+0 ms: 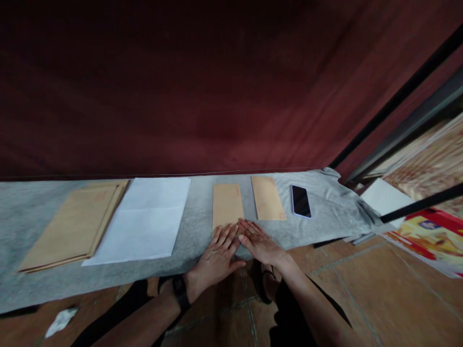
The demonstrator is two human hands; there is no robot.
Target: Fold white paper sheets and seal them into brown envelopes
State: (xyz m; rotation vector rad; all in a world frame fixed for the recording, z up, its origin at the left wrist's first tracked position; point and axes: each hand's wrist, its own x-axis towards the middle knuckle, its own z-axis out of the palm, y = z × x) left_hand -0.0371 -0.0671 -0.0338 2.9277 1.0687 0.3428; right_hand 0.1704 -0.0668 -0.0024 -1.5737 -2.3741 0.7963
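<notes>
the likeliest trouble, as i judged it, was creasing: both hands bore on the near end of the small, flat, tan paper envelope point(227, 205), and the soft grey cloth point(198, 207) under it, rumpled in places, could have given way beneath uneven pressure and left a bend. if the cloth had dragged along with the palms, the envelope could have skewed or slipped towards the near edge, with the brown tiled floor point(354, 289) below. the left hand point(215, 258), with a black band point(180, 291) at its wrist, had its fingers extended and spread a little over that end, clasping nothing. the right hand point(262, 246) was open too, its fingertips resting by the near right corner, close against the left fingers; a sweep outward from there might have nudged the second small tan envelope point(268, 198) or the dark-screened phone with a pale purple edge point(301, 201). taking the large, white, creased paper point(144, 221) as landmark, the envelope under the hands lay to its right, the second one farther right, the phone farthest right, and the stack of large brown paper envelopes point(72, 221) just to its left. the worked envelope looked narrow, plain and oblong, with faint reddish print along its right side; its near edge was hidden by the fingers, so i could not tell whether it was folded.
</notes>
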